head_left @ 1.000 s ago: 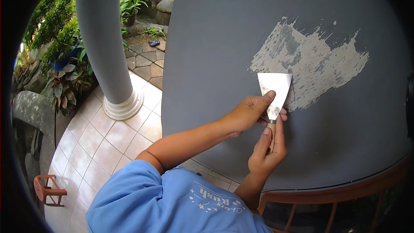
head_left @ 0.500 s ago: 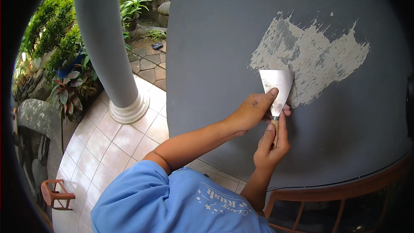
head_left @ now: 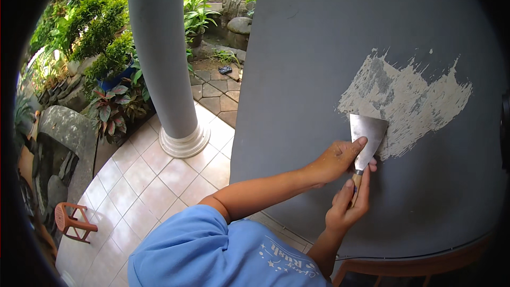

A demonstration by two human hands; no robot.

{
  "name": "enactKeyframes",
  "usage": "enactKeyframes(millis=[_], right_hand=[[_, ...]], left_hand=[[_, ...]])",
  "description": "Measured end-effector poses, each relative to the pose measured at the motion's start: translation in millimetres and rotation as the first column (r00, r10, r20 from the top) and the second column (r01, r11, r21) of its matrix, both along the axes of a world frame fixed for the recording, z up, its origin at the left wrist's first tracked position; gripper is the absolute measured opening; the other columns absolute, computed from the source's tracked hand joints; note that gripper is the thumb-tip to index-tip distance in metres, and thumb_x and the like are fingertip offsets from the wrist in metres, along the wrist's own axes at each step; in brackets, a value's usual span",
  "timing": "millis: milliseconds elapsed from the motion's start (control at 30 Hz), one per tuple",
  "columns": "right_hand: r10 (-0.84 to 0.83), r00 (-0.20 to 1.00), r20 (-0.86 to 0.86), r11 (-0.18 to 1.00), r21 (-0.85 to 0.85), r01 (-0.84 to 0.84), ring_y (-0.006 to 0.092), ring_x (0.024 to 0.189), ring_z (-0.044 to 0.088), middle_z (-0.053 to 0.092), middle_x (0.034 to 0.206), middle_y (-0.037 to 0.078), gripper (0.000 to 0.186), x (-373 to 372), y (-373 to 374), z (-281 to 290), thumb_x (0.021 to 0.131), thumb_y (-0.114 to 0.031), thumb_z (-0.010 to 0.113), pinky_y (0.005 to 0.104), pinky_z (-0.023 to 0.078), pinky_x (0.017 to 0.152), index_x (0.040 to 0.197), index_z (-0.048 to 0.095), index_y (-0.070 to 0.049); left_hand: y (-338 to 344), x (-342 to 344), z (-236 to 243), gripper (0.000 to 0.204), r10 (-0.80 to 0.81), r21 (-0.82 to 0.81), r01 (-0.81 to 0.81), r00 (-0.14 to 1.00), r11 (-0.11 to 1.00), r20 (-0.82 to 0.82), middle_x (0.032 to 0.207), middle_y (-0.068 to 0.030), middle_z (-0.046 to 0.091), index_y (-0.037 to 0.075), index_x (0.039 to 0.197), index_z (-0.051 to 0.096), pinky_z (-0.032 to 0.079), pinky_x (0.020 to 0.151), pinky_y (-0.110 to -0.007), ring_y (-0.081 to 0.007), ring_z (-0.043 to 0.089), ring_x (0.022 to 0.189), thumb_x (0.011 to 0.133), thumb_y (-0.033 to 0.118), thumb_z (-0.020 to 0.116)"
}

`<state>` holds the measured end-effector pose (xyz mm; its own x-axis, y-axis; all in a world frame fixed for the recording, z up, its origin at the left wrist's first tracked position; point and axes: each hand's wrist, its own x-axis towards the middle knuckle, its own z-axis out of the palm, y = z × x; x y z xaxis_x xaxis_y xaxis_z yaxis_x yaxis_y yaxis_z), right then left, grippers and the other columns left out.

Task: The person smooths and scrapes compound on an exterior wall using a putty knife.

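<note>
Scraper (head_left: 373, 137) overlaps the patch's (head_left: 419, 101) lower-left edge on the wall (head_left: 297, 101); contact is unclear. Left hand (head_left: 340, 160) pinches the blade (head_left: 367, 125), right hand (head_left: 348, 210) grips the handle (head_left: 356, 182). Thumbs are best clear of the edge.

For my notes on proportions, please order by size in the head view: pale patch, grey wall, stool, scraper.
Grey wall
Pale patch
Scraper and stool: too alike to rank; the scraper seems nearer the camera.
</note>
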<state>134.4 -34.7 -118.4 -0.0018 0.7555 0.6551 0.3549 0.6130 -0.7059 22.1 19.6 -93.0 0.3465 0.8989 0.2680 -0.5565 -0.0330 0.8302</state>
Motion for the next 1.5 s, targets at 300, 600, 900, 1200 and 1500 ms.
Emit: enactKeyframes(millis=[300,600,900,1200,1500], right_hand=[[-0.021,0.998,-0.065,0.977,-0.213,0.006,0.0052,0.064,0.049,0.063,0.101,0.015,0.05,14.3,-12.3,8.1,0.097,-0.01,0.045,0.0193,0.037,0.054,0.141,0.039,0.013],[0.092,0.996,0.01,0.995,-0.047,-0.092,0.0118,0.066,0.055,0.065,0.094,0.017,0.051,-1.9,32.3,-3.7,0.097,-0.009,0.05,0.027,0.045,0.059,0.14,0.037,0.014],[0.052,0.998,-0.016,0.995,-0.082,-0.054,0.0119,0.077,0.062,0.068,0.104,0.019,0.044,1.0,6.0,8.5,0.096,-0.004,0.049,0.0232,0.049,0.067,0.135,0.043,0.016],[0.074,0.997,-0.038,0.992,-0.096,-0.077,0.0146,0.087,0.065,0.068,0.11,0.021,0.044,7.3,-3.2,8.8,0.096,-0.004,0.048,0.0253,0.05,0.074,0.136,0.043,0.015],[0.031,0.999,0.045,0.995,0.091,-0.035,0.016,0.082,0.07,0.07,0.097,0.021,0.044,-16.2,-3.1,12.0,0.096,-0.003,0.05,0.024,0.05,0.065,0.136,0.044,0.013]], left_hand=[[4.0,6.5,-5.6,0.061,0.036,0.059,-0.032,0.998,0.998,-0.06,0.091,-0.0056,0.073,0.005,0.099,0.072,0.05,0.078,-0.027,-0.011,0.065,0.084,0.102,0.055,0.039],[21.9,-6.4,0.4,0.059,0.196,0.064,-0.193,0.98,0.979,-0.041,0.092,-0.0074,0.072,0.004,0.101,0.071,0.052,0.083,-0.029,-0.014,0.066,0.086,0.104,0.05,0.035],[4.3,-6.2,-1.4,0.063,0.082,0.016,-0.081,0.995,0.997,-0.052,0.096,-0.0092,0.073,0.002,0.101,0.071,0.051,0.089,-0.034,-0.0171,0.067,0.09,0.102,0.055,0.037],[4.6,-3.4,1.0,0.061,0.087,0.055,-0.082,0.993,0.995,-0.085,0.094,-0.0099,0.073,0.003,0.101,0.072,0.05,0.09,-0.034,-0.0175,0.067,0.092,0.104,0.052,0.035],[-2.5,-12.0,0.4,0.058,0.077,-0.074,-0.079,0.997,0.994,-0.017,0.094,-0.0075,0.072,0.005,0.102,0.07,0.052,0.086,-0.033,-0.0162,0.067,0.087,0.103,0.052,0.037]])
